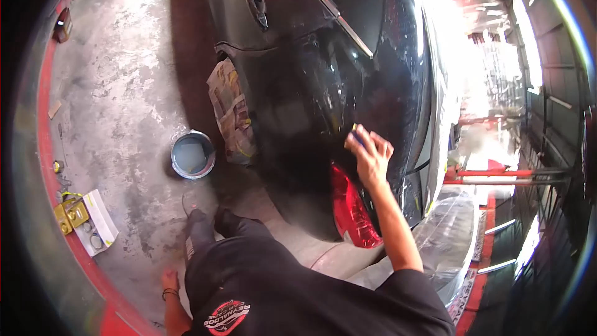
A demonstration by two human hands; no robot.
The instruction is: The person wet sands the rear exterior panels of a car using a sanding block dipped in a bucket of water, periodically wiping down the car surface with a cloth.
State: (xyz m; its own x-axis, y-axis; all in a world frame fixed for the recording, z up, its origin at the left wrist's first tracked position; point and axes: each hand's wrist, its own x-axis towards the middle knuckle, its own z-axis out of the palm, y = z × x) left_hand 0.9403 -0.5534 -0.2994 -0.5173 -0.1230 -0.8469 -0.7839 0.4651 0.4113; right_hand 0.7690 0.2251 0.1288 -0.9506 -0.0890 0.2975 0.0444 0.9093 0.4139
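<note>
My right hand (372, 154) is closed around a small dark blue block (356, 135) with a yellow edge, its kind unclear. It presses the block to the black rear panel (292, 106) of a car, just above the red tail light (349, 205). Pale wet-looking streaks and reflections mark the panel around it. My left hand (170, 280) hangs low at my side, away from the car, with a dark band at the wrist. Its fingers look loose, and nothing shows in them.
A bucket of greyish liquid (193, 155) stands on the concrete floor beside the car. Printed paper (230, 109) covers the rear wheel area. Clear plastic sheeting (444, 230) lies behind the car. Yellow containers (76, 213) and a white sheet (98, 221) are at the left.
</note>
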